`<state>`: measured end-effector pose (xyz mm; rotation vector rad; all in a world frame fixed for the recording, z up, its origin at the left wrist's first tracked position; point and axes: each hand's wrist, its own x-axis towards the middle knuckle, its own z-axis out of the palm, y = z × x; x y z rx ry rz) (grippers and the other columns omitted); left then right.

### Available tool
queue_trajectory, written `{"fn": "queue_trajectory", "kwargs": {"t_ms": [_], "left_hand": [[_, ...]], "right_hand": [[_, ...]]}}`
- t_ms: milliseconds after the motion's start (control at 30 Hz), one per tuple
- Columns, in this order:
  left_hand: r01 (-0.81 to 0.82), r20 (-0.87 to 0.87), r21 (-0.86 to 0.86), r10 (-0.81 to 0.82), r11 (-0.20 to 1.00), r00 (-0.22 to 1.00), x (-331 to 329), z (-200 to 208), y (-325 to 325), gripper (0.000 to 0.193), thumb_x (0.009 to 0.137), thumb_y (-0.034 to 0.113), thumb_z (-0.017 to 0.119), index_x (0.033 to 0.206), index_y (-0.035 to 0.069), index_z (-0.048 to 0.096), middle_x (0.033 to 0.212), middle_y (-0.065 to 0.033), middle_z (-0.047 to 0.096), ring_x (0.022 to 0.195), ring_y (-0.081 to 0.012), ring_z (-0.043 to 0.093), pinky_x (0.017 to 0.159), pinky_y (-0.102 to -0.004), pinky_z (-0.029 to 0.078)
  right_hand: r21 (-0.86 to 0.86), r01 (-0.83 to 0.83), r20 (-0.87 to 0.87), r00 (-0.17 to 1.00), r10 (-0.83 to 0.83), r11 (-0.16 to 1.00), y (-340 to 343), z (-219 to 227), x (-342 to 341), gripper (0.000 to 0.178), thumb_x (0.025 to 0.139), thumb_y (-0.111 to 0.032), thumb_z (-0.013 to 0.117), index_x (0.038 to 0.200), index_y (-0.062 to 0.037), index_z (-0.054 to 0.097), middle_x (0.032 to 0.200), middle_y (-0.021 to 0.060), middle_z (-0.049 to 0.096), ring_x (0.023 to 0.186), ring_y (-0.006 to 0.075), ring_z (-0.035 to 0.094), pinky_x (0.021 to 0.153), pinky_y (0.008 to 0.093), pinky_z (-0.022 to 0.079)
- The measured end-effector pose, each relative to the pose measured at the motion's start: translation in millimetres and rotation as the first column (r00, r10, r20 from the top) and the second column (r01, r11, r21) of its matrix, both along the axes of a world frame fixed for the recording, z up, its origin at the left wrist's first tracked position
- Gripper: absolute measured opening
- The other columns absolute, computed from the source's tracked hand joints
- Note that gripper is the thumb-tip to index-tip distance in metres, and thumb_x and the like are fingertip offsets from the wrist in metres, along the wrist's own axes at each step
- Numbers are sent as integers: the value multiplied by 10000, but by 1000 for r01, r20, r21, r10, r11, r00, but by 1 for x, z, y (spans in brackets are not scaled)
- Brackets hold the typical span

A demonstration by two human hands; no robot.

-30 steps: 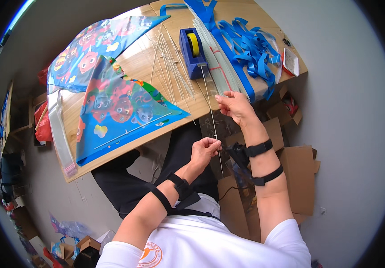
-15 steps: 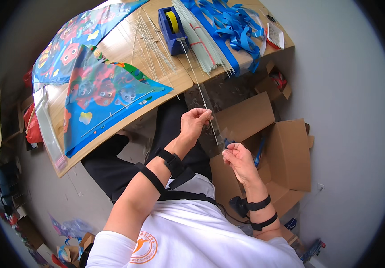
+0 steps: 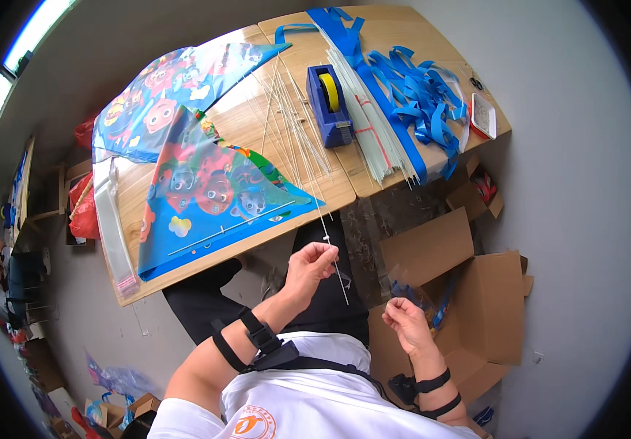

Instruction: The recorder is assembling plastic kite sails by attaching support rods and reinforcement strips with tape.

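My left hand point(image 3: 311, 272) pinches a thin white rod point(image 3: 343, 288) carrying a small white fitting point(image 3: 326, 238). One end slants down toward my lap; the other reaches up toward the table edge. To the right, my right hand point(image 3: 409, 323) is closed with thumb and fingertips together, over the cardboard box; what they hold, if anything, is hidden. A blue tape dispenser point(image 3: 318, 106) with a yellow core stands on the table beyond. Left of it lies a blue triangular sheet point(image 3: 156, 245) printed with cartoon figures, a thin rod lying across its lower part.
Several loose rods point(image 3: 295, 132) lie beside the dispenser. A bundle of white rods point(image 3: 378, 150), tangled blue ribbon point(image 3: 432, 110) and a small red-rimmed tray point(image 3: 483, 115) occupy the table's right. An open cardboard box point(image 3: 487, 304) stands on the floor below.
The clear strip that ran from the dispenser along the rod no longer stretches between dispenser and right hand. My hands are farther from the dispenser, and the view has shifted.
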<state>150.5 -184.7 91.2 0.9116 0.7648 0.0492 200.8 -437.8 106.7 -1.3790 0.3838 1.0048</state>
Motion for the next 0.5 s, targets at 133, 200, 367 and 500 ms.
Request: {"fn": "queue_trajectory", "kwargs": {"t_ms": [133, 200, 367, 500], "left_hand": [[-69, 82, 178, 55, 982, 995, 82, -16, 87, 229, 907, 220, 678, 984, 4, 664, 848, -24, 657, 628, -65, 539, 612, -198, 455], [-86, -75, 362, 120, 928, 990, 119, -31, 124, 563, 873, 388, 703, 1210, -48, 590, 1053, -106, 660, 863, -158, 640, 749, -283, 515], [-21, -81, 470, 67, 883, 994, 197, -47, 110, 608, 860, 446, 706, 1212, -35, 588, 1046, -82, 639, 932, -151, 555, 839, -302, 441], [-89, -60, 396, 123, 914, 991, 229, -62, 97, 438, 840, 356, 722, 1016, -42, 678, 923, -100, 684, 870, -185, 623, 788, -326, 480]], "right_hand": [[-19, 0, -33, 999, -1, 1000, 4, -7, -5, 73, 915, -75, 646, 983, -66, 622, 872, 9, 630, 797, 116, 607, 780, 248, 499], [-21, 2, -59, 998, -3, 1000, 8, -9, -5, 88, 911, -76, 653, 991, -58, 621, 879, 19, 634, 798, 119, 611, 775, 250, 505], [-71, 49, -131, 990, -58, 996, 10, -16, -2, 116, 903, -69, 665, 1006, -53, 614, 893, 29, 637, 810, 128, 614, 782, 252, 506], [-64, 22, -141, 990, -31, 998, 9, -20, -3, 137, 897, -71, 675, 1015, -49, 609, 903, 28, 638, 828, 129, 612, 799, 250, 502]]}}
